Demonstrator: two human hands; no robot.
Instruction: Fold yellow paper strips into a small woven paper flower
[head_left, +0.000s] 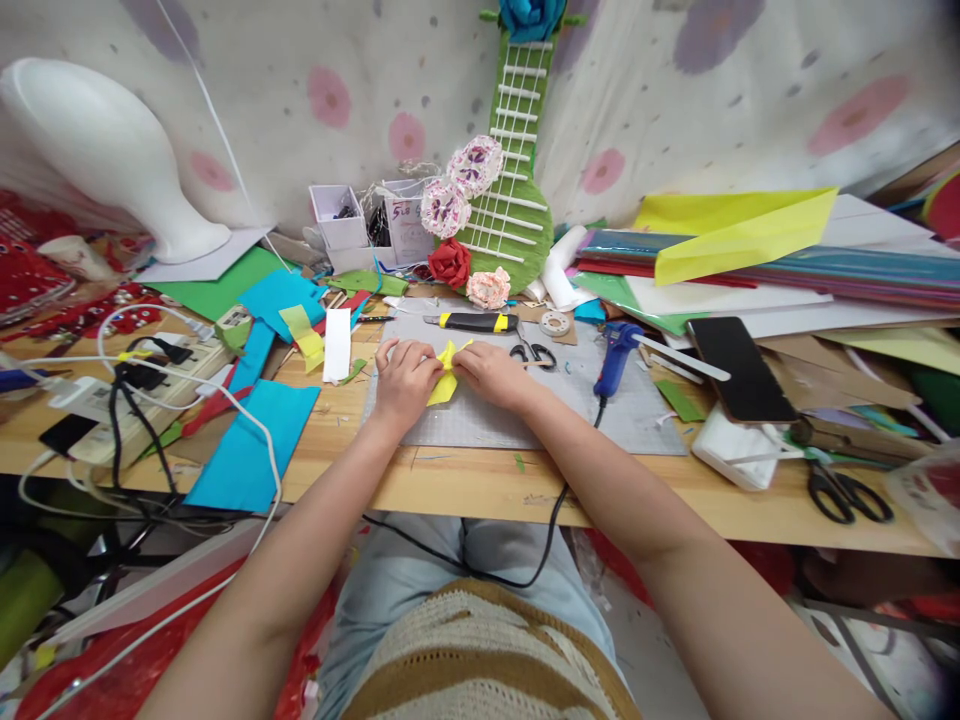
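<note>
Between my hands is a small folded piece of yellow paper (444, 388), held just above the grey cutting mat (480, 432). My left hand (407, 377) pinches its left side and my right hand (491, 374) pinches its right side, with the fingertips close together. Just beyond them lies a yellow-and-black utility knife (478, 322). A pair of small dark-handled scissors (534, 355) sits right of my right hand, partly hidden by it. Farther right on the mat rests a blue glue gun (617, 360), its cord running down off the table edge.
A green paper guitar (517, 215) with paper flowers stands at the back. Blue paper (259, 445) and a power strip (150, 400) with tangled cables lie left. On the right are a phone (741, 370), black scissors (849, 494) and stacked coloured sheets (742, 235).
</note>
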